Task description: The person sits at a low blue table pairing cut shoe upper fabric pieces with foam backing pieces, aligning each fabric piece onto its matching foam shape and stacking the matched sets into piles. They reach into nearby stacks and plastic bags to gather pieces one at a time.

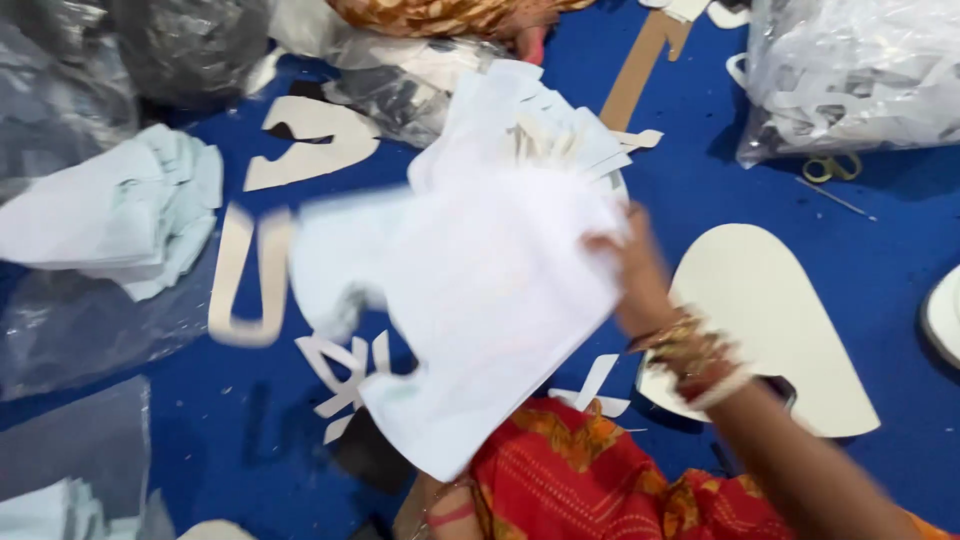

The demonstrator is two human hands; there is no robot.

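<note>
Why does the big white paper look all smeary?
In the head view the white sheet and the right hand are motion-blurred, edges streaked; the cream cut-out on the blue floor looks sharper, under soft, even light.

Bare blue floor (880, 260) right; paper scraps (350, 380) and plastic bags (60, 330) crowd left.

white cut sheet (480, 290) | large, thin, pale fabric or paper piece with curved cut-outs | blurred | lifted off the blue floor, spread flat and tilted | right edge pinched in the right hand (635, 275) | covers a fanned stack of similar white pieces (545, 125) behind it
</note>
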